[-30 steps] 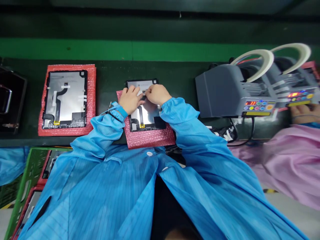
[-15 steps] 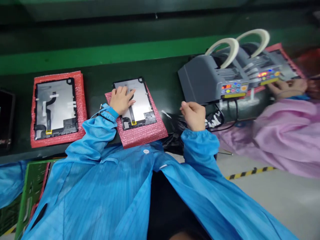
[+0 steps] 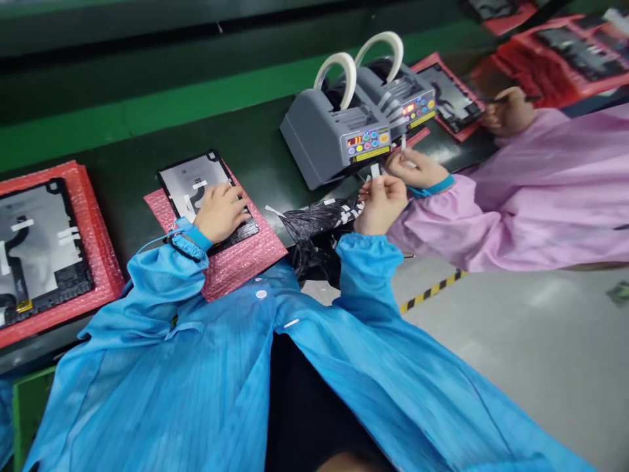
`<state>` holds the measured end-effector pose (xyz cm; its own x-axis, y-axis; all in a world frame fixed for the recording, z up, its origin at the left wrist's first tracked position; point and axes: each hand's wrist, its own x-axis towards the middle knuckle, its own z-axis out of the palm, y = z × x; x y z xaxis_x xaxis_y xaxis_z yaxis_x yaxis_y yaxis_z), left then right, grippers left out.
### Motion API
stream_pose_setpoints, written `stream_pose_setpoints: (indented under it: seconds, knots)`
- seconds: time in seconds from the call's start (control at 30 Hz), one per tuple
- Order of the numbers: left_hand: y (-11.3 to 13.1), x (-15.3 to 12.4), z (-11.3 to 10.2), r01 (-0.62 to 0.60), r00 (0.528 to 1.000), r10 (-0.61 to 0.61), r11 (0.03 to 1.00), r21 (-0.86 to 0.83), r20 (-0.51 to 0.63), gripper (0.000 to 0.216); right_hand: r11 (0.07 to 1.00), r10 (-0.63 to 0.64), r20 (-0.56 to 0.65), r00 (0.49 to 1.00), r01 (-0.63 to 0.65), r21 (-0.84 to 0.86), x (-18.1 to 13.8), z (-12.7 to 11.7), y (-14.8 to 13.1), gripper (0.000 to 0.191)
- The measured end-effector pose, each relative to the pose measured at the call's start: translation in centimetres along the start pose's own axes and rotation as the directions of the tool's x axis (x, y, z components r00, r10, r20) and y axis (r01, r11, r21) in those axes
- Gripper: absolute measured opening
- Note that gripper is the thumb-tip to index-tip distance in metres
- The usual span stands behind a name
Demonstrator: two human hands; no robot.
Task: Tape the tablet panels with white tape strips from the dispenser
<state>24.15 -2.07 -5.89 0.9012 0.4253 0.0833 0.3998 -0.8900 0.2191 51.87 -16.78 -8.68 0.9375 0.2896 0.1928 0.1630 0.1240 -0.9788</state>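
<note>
My left hand (image 3: 222, 213) lies with its fingers spread over the lower right part of a tablet screen panel (image 3: 184, 177), covering some of it. The panel has a silver back, a black frame and short white tape pieces, and rests on pink bubble wrap (image 3: 246, 255). My right hand (image 3: 379, 204) pinches a short strip of white tape (image 3: 375, 170) between thumb and forefinger. That strip is just below the front of a grey tape dispenser (image 3: 339, 131) carrying a white tape roll (image 3: 339, 62).
A second tape dispenser (image 3: 393, 92) stands behind the first. At right, a co-worker's hand (image 3: 420, 169) in a pink sleeve is close to mine. Another screen panel (image 3: 44, 236) lies on red bubble wrap (image 3: 105, 255) at left. Black cables (image 3: 314, 223) lie near the bench edge.
My right hand has moved up to the dispenser's front and now holds a tape strip. My left hand stays on the panel, lower on it. The view has swung right; the co-worker's hand reaches the rear dispenser.
</note>
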Motion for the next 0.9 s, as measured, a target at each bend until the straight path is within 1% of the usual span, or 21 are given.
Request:
stream_pose_setpoints:
  seconds: [0.03, 0.13, 0.27, 0.4, 0.47, 0.53, 0.57, 0.63, 0.7, 0.73, 0.77, 0.83, 0.87, 0.9]
  knots:
    - [-0.2, 0.0, 0.2, -0.010, 1.000, 0.010, 1.000, -0.009, 0.000, 0.033, 1.000, 0.003, -0.014, 1.000, -0.003, 0.007, -0.1, -0.3, 0.2, 0.025]
    - [-0.7, 0.1, 0.7, -0.062, 0.998, 0.063, 0.997, -0.038, 0.028, 0.031, 0.996, 0.084, -0.033, 0.996, -0.083, 0.014, 0.0, -0.5, 0.5, 0.023]
    - [-0.9, 0.5, 1.0, -0.119, 0.990, 0.123, 0.991, -0.053, 0.068, 0.029, 0.989, 0.149, -0.022, 0.989, -0.149, 0.027, 0.1, 0.5, -0.1, 0.024]
    - [-1.2, 0.4, 1.4, -0.149, 0.987, 0.153, 0.986, -0.077, 0.044, 0.028, 0.976, 0.212, -0.051, 0.976, -0.209, 0.055, 0.0, 1.7, -1.8, 0.020]
    - [-1.4, 0.2, 1.6, -0.156, 0.987, 0.158, 0.982, -0.107, 0.014, 0.028, 0.973, 0.223, -0.077, 0.972, -0.218, 0.072, 0.0, 2.1, -2.5, 0.025]
    - [-1.7, 0.2, 1.5, -0.155, 0.988, 0.152, 0.978, -0.141, -0.027, 0.030, 0.977, 0.205, -0.104, 0.973, -0.198, 0.073, 0.1, 2.3, -2.8, 0.033]
    - [-1.8, 0.2, 1.3, -0.146, 0.989, 0.140, 0.976, -0.159, -0.051, 0.031, 0.985, 0.167, -0.110, 0.980, -0.161, 0.061, 0.1, 2.2, -2.8, 0.038]
    - [-1.9, 0.3, 0.8, -0.111, 0.991, 0.093, 0.974, -0.199, -0.100, 0.031, 1.000, 0.022, -0.103, 0.994, -0.022, 0.000, -0.2, 2.0, -2.9, 0.043]
    - [-1.8, 0.6, -0.1, -0.069, 0.989, 0.034, 0.965, -0.253, -0.141, 0.029, 0.986, -0.149, -0.057, 0.987, 0.143, -0.086, -1.2, 1.8, -3.2, 0.045]
    - [-1.5, 0.8, -0.5, -0.054, 0.988, 0.011, 0.958, -0.283, -0.154, 0.028, 0.975, -0.192, -0.010, 0.981, 0.189, -0.119, -1.9, 1.8, -3.4, 0.046]
    - [-1.1, 1.1, -1.0, -0.045, 0.987, -0.007, 0.948, -0.315, -0.162, 0.028, 0.971, -0.191, 0.054, 0.980, 0.196, -0.138, -2.8, 2.0, -3.8, 0.046]
    - [-0.2, 1.8, -1.9, -0.036, 0.985, -0.030, 0.926, -0.375, -0.167, 0.030, 0.983, -0.094, 0.239, 0.967, 0.127, -0.130, -4.8, 2.9, -4.7, 0.049]
    - [0.2, 2.2, -2.2, -0.031, 0.986, -0.038, 0.917, -0.398, -0.165, 0.031, 0.991, -0.030, 0.341, 0.940, 0.073, -0.112, -5.7, 3.6, -5.1, 0.051]
    - [0.6, 2.4, -2.4, -0.026, 0.986, -0.045, 0.909, -0.416, -0.159, 0.032, 0.995, 0.025, 0.435, 0.900, 0.019, -0.095, -6.6, 4.4, -5.6, 0.052]
